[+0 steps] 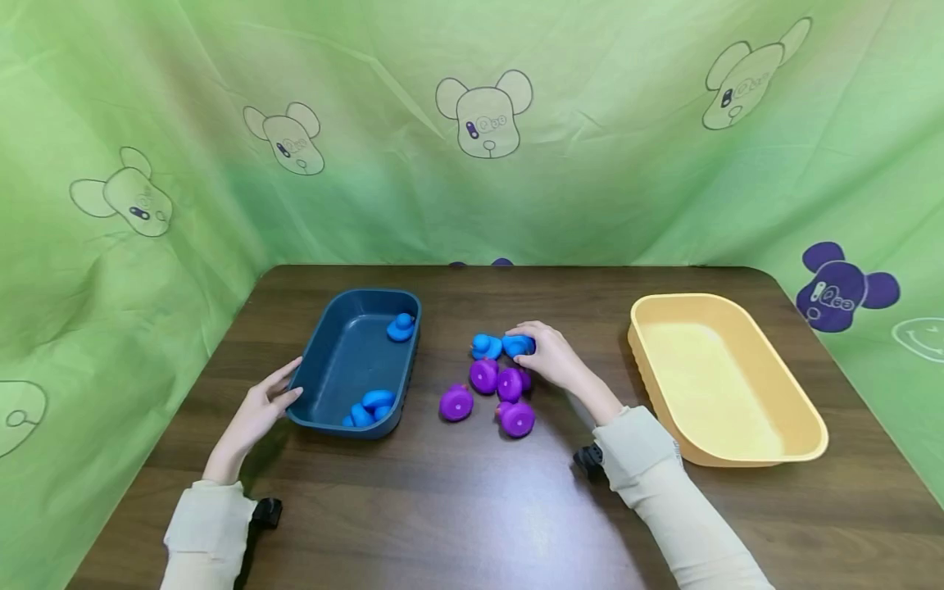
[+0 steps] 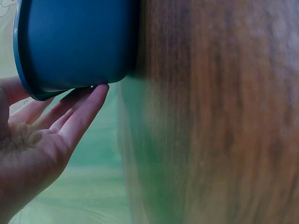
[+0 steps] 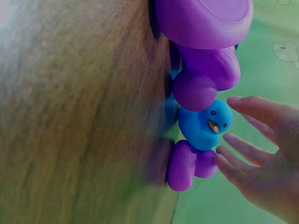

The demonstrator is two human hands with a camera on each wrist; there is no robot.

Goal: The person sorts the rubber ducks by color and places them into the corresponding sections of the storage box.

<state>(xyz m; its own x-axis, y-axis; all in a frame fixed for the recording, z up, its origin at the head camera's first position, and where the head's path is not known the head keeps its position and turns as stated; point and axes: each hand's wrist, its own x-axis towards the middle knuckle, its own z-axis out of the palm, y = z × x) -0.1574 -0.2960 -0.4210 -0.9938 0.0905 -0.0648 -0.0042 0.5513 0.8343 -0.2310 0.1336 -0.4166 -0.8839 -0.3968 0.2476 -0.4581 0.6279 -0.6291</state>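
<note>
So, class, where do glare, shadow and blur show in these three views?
Head view: pale glare on the dark brown wood-grain table, shadow beside the cream fabric right sleeve; left wrist view: dim light, table grain softly blurred; right wrist view: a bright patch top left, blurred table, and a sharper bright blue, round-bodied toy duck.

The head view is bright and crisp, a whitish glare on the dark-brown wood-grain worktop (image 1: 479, 492) at lower centre. Both wrist views are dimmer, worktop grain blurred, glare whitening the right one's upper left.
</note>
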